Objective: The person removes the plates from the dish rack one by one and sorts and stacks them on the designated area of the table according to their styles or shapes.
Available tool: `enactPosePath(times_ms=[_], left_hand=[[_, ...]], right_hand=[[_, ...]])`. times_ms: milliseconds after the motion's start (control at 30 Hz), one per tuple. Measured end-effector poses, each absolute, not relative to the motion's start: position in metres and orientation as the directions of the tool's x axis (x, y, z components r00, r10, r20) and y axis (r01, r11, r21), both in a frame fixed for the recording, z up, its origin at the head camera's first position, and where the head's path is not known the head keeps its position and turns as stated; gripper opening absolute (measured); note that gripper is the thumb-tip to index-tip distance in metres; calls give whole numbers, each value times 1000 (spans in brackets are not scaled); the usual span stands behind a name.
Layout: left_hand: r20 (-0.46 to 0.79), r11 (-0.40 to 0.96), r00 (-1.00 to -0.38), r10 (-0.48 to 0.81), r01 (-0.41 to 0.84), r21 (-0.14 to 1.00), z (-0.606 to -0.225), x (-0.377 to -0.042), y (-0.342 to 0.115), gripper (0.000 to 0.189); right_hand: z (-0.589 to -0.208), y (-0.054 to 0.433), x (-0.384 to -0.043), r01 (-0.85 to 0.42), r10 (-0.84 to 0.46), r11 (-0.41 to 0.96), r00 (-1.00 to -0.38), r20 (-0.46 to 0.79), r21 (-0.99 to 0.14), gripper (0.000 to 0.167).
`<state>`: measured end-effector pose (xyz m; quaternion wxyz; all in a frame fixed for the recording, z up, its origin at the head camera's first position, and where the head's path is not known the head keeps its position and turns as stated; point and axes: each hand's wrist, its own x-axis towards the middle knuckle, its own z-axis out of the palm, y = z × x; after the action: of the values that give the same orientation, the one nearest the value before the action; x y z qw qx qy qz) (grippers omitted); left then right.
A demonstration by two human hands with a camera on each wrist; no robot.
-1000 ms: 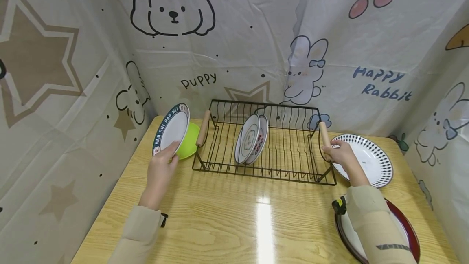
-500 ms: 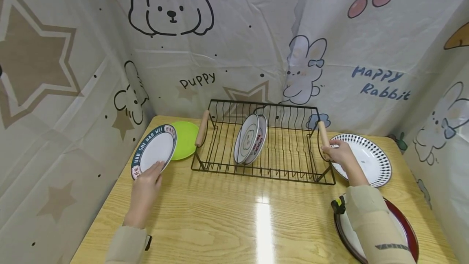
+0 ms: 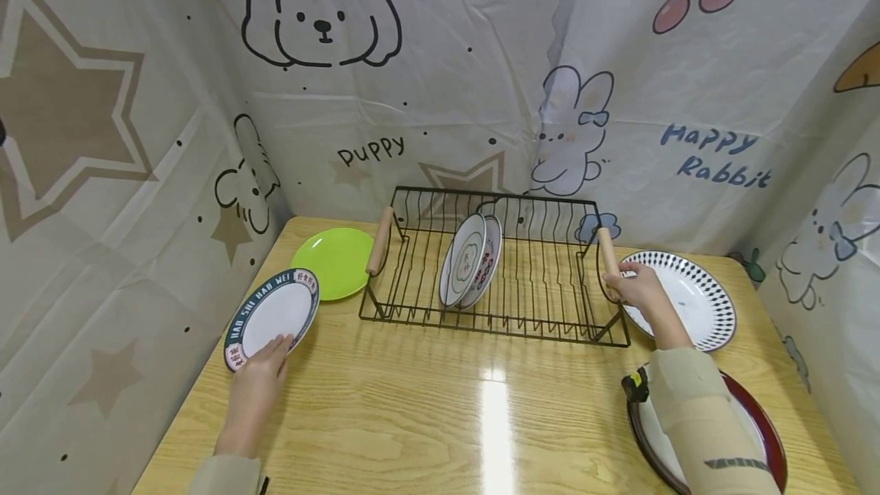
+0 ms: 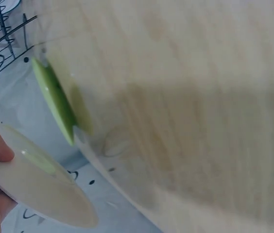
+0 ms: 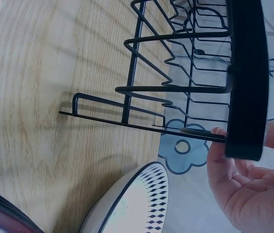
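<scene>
Pinching the teal-rimmed plate (image 3: 271, 313) with the left hand (image 3: 257, 373) at nine o'clock of the wire rack (image 3: 522, 334), with the green plate (image 3: 333, 262) at that hand's one o'clock. Gripping the rack's three-o'clock wooden handle (image 3: 608, 250) with the right hand (image 3: 639, 287).

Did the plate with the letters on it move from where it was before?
Yes. In the head view, the lettered plate, held in the left hand, has moved left and nearer the person, farther from the dish rack.
</scene>
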<state>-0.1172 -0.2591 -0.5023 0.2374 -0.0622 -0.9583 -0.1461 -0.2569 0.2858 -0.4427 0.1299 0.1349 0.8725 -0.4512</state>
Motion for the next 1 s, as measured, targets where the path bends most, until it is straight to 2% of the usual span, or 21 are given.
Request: enactPosePath(times_ms=[133,1000], left_hand=[[479,951,-875,63,199,237,-509,-112,-262,34],[330,970,-944,19,97,223,-530,-94,-271,32]], right_hand=[[-443,286,-257,357,120,558,-928,-353,-749,58],[-442,284,-255,341,119,564,-935,-335,-752,57]])
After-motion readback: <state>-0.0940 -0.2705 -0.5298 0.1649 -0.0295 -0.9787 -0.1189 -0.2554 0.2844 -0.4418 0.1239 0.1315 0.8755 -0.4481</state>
